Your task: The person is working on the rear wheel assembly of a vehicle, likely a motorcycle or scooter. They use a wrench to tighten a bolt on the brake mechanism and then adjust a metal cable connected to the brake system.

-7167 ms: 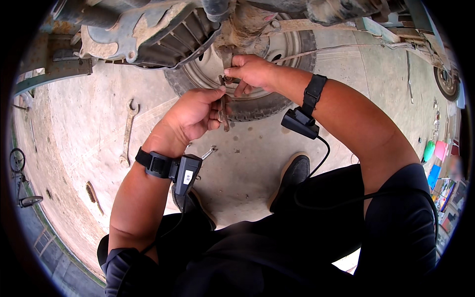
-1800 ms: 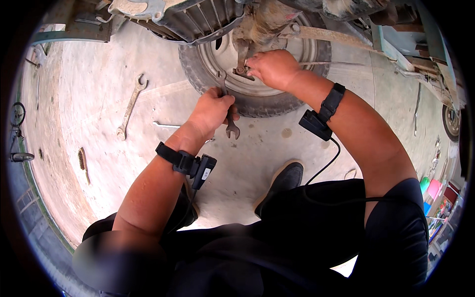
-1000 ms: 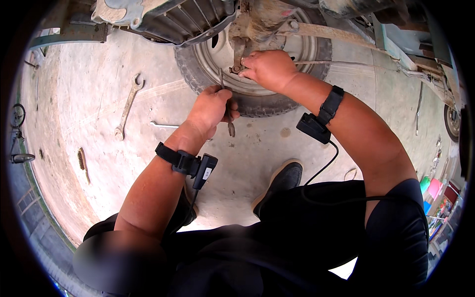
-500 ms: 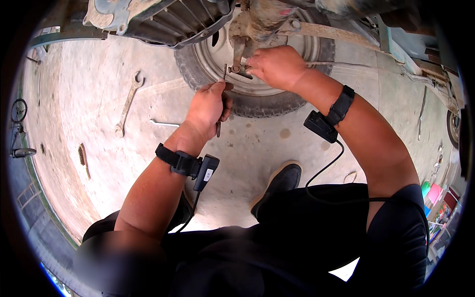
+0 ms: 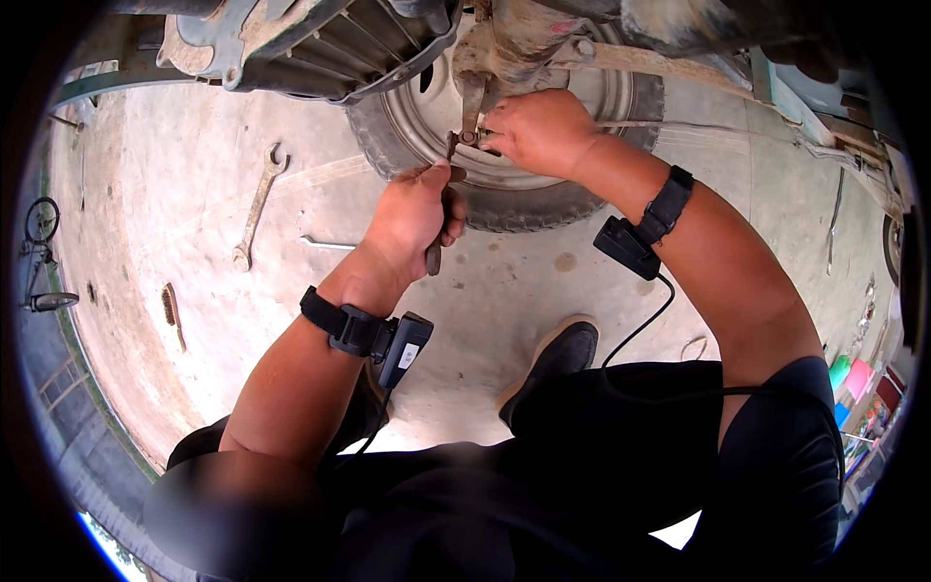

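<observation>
My left hand (image 5: 412,209) is closed around a dark, rusty wrench (image 5: 433,258), held upright. Its upper end meets the bolt (image 5: 467,138) at the bottom of a metal lever (image 5: 472,97), in front of the wheel. On the other side of that bolt, my right hand (image 5: 543,131) has its fingers pinched together beside the joint. What lies between those fingertips is hidden. A thin rod (image 5: 679,127) runs out to the right from behind the right hand.
A tyred wheel (image 5: 533,210) lies beyond the hands, under a ribbed metal housing (image 5: 330,58) and an axle part (image 5: 524,39). On the concrete at left are a large open-end wrench (image 5: 258,209), a smaller wrench (image 5: 325,243) and a brush (image 5: 171,308). My shoe (image 5: 558,359) is below.
The wrench in my left hand has turned, showing more of its flat side, and its upper end has come closer to the bolt. My right hand stays at the joint.
</observation>
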{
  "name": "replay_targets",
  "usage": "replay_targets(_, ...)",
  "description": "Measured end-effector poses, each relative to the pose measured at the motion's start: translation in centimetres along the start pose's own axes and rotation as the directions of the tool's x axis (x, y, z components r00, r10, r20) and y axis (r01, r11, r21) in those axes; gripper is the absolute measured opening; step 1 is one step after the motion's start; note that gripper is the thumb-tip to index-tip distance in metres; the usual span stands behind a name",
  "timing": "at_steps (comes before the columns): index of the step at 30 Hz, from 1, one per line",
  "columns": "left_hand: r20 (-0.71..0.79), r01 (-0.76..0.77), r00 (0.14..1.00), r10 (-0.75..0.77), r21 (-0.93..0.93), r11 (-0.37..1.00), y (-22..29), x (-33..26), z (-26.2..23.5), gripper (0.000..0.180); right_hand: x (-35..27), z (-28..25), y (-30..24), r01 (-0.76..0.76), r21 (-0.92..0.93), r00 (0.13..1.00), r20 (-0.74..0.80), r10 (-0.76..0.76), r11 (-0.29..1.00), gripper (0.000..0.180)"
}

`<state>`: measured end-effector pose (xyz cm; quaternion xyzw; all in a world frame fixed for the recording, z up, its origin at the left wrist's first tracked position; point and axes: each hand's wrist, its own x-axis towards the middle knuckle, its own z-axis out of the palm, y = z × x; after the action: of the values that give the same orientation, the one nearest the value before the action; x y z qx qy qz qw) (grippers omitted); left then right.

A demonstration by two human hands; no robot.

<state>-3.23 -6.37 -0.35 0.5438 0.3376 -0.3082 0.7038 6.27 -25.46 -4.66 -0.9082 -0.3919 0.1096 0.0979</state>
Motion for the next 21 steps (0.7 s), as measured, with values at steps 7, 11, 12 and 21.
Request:
replay_targets(7,0.009,0.103,0.995,-0.103,-0.019,0.994,1.4,-1.3,0.2,0.03,-0.3,0.1,0.2,0.009,0.05,1.0,-0.03,-0.008,0.999,0.023)
replay_targets(11,-0.008,0.111,0.994,-0.112,-0.007,0.994,1.7,-1.1,0.9,0.029,-0.3,0.4,0.6,0.017,0.062,0.998,-0.063,-0.014,0.998,0.023)
replay_targets(12,-0.012,0.118,0.993,-0.118,-0.014,0.993,1.7,-1.0,1.0,0.029,-0.4,0.4,0.5,0.014,0.068,0.998,-0.061,-0.01,0.998,0.023)
replay_targets(21,-0.019,0.149,0.989,-0.149,0.008,0.989,2.3,0.1,0.9,0.027,-0.4,0.5,0.7,0.017,0.104,0.998,-0.062,-0.011,0.994,0.022)
